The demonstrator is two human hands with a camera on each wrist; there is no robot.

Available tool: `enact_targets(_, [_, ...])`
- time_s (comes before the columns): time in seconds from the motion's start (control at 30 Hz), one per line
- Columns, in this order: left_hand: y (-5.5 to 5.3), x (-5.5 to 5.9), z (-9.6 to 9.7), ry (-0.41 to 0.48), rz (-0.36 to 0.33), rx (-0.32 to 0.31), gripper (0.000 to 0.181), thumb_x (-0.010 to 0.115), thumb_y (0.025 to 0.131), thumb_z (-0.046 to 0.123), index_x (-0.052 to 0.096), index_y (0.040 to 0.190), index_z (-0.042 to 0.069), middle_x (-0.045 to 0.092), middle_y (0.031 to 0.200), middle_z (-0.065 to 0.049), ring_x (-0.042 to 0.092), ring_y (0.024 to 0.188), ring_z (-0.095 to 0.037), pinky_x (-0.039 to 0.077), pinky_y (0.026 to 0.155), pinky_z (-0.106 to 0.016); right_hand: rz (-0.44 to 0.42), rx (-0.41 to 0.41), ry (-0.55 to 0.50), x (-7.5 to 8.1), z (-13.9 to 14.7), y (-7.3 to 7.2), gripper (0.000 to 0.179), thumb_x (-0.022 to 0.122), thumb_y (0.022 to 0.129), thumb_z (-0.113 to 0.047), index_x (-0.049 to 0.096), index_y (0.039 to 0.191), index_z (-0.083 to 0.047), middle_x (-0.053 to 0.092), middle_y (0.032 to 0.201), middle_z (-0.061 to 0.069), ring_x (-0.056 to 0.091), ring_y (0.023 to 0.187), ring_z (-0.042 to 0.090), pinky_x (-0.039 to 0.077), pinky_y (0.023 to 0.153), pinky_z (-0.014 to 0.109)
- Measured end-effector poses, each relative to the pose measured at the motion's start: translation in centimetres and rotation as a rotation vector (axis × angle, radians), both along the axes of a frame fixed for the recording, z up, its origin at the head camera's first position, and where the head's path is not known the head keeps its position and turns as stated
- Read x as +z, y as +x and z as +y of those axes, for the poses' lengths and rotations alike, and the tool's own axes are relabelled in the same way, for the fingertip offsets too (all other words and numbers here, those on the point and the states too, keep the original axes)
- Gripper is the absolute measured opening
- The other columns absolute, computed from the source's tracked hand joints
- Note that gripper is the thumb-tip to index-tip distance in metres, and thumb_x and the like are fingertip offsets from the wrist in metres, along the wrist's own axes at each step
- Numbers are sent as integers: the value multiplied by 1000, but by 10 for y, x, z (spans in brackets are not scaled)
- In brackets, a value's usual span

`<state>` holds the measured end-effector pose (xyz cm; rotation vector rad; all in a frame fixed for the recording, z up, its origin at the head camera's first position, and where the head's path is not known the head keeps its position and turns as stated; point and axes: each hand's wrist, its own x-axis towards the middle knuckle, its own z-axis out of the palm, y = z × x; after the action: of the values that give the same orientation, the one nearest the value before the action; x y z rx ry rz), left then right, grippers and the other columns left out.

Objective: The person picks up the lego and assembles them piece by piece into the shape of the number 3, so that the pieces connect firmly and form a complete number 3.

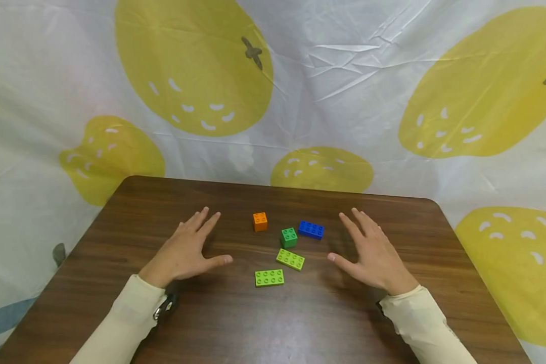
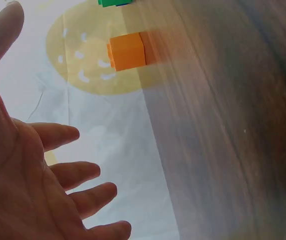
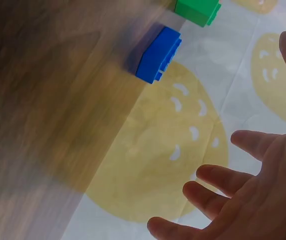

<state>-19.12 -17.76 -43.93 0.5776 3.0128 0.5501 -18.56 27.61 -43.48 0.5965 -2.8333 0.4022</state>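
Note:
Several toy building bricks lie on the brown wooden table between the two hands. At the back is a small orange brick [image 1: 260, 222], with a small green brick [image 1: 288, 237] and a longer blue brick [image 1: 311, 230] to its right. Two long lime bricks, one slanted [image 1: 290, 259] and one nearer the front [image 1: 269, 278], lie closer to the person. The left hand [image 1: 188, 250], fingers spread and thumb toward the bricks, holds nothing; the orange brick also shows in the left wrist view. Opposite it, the right hand [image 1: 368, 251] is spread and holds nothing, nearest the blue brick [image 3: 158, 55].
The wooden table [image 1: 273, 328] has rounded far corners. Behind and beside it hangs a white curtain [image 1: 336, 101] printed with yellow fruit. Both sleeves are cream, and a dark band [image 1: 166, 306] shows at the left wrist.

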Motion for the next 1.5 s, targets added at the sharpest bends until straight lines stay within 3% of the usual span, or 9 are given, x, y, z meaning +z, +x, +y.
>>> enact_targets(0.27, [4,-1,5,89,-32,-17,114,67,83,83,26,169,20,19,177,-13,30,158,-46,42,112,-71,-1,33,-51,-3,-8,3,97,71,94,-62,24,170,-23,29,171,21,30,156,46,44,110,70])
enact_targets(0.83, [12,-1,21,133,-2,-67,98,77,87,67,38,165,21,32,173,-12,40,153,-43,45,111,-68,-14,132,-203,-6,-32,6,80,75,98,-45,38,164,-21,41,165,12,42,151,35,44,115,62])
enact_targets(1.03, [14,0,26,137,-2,-87,96,77,87,66,40,164,21,34,172,-11,40,154,-41,45,112,-67,15,159,-228,-6,-39,4,75,77,97,-38,43,160,-17,45,162,12,46,147,34,45,114,59])
enact_targets(1.5, [19,-1,40,155,-3,-139,88,76,90,62,46,160,18,42,167,-12,49,147,-40,49,110,-63,-8,227,-293,-7,-53,1,69,77,98,-33,48,157,-11,51,156,12,52,143,32,47,113,58])
